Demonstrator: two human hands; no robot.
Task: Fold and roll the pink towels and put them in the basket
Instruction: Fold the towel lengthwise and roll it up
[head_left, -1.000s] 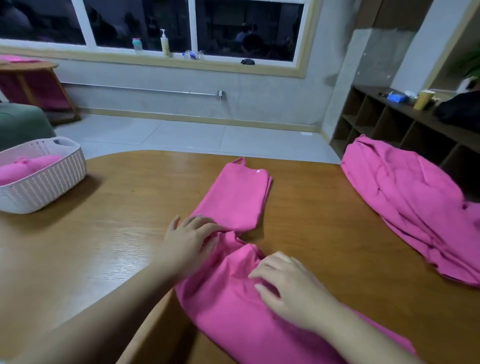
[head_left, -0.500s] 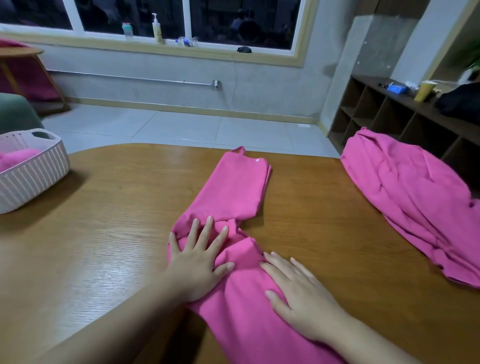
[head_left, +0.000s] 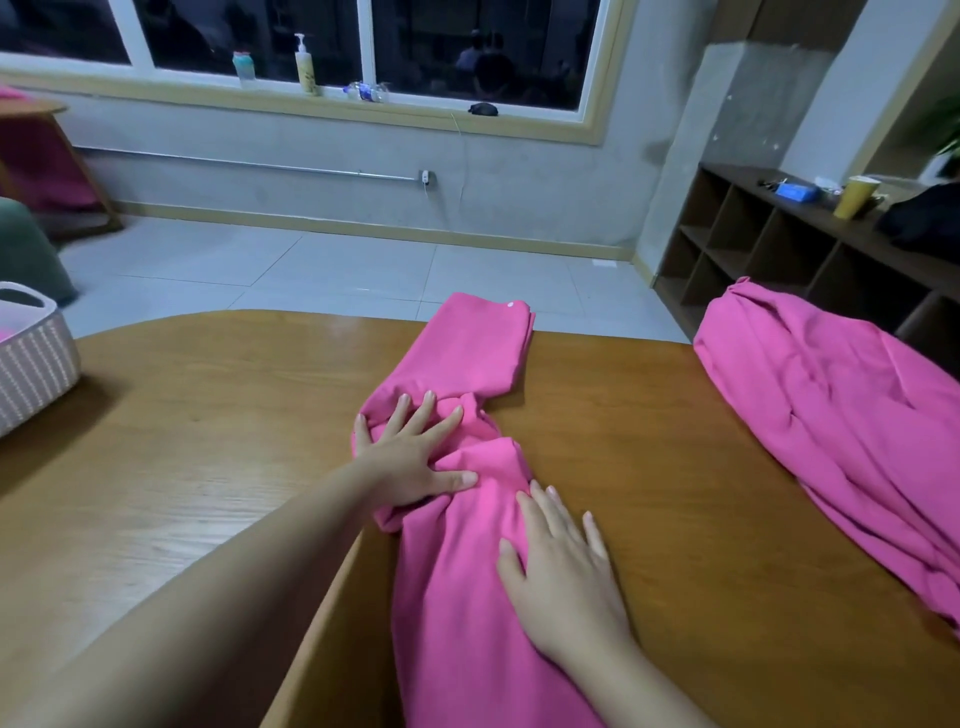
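A long folded pink towel (head_left: 470, 353) lies down the middle of the wooden table (head_left: 208, 415), bunched at its middle. My left hand (head_left: 410, 457) presses flat on that bunched part with fingers spread. My right hand (head_left: 561, 566) lies flat on the towel's near right edge, fingers straight. A white woven basket (head_left: 31, 364) stands at the table's left edge; a bit of pink shows inside it. A second pink towel (head_left: 852, 431) lies crumpled at the right.
A dark wooden cubby shelf (head_left: 779, 249) stands beyond the table on the right, with a yellow cup (head_left: 854, 196) and a blue item on top. Bottles stand on the window sill (head_left: 306, 62). Grey tiled floor lies behind the table.
Both hands went from curled fingers on the towel to lying flat, and slid forward along it. The view turned right, so the basket shifted toward the left edge.
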